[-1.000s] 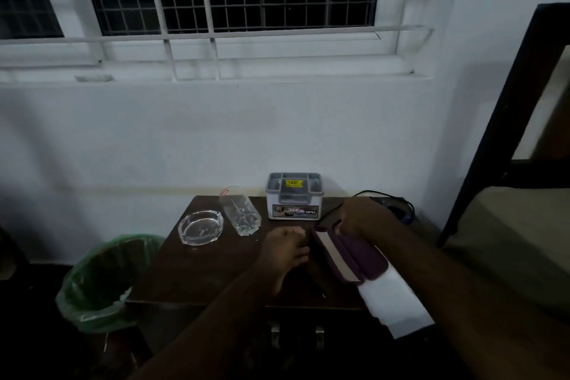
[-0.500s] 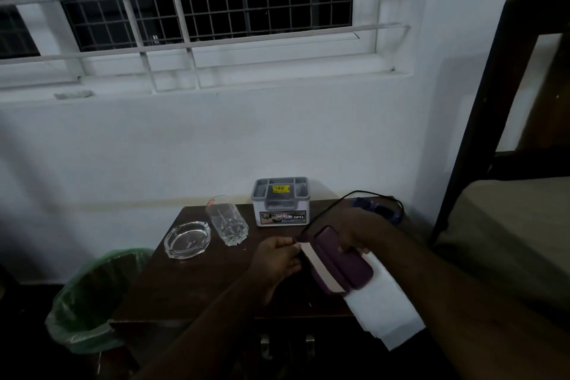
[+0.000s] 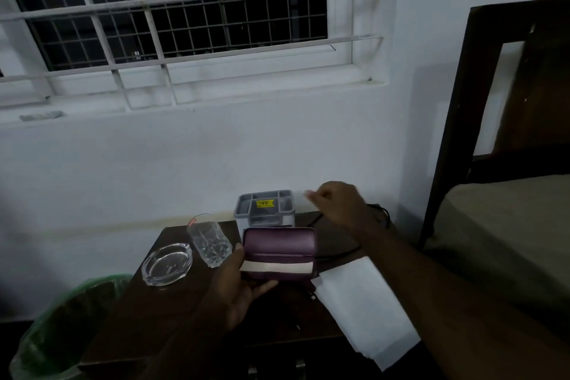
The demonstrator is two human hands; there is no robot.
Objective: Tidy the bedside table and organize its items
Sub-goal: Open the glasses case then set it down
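Head view: left hand [image 3: 239,284] grips purple notebook [image 3: 279,251] by its left edge, lifted above dark wooden counter [image 3: 148,315], page edges facing camera. Right hand [image 3: 337,202] raised beside grey organizer box [image 3: 265,210], fingers curled; whether it pinches anything, cannot tell. Glass ashtray [image 3: 167,264] and tumbler [image 3: 209,241] stand at left, white paper [image 3: 364,308] overhangs right edge, black cable [image 3: 342,251] behind. Green-lined bin [image 3: 55,327] on floor at left.

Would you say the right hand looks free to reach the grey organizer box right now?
Probably yes: the right hand hovers just beside the grey organizer box, with nothing between them. It seems to pinch something small and pale, too blurred to identify.
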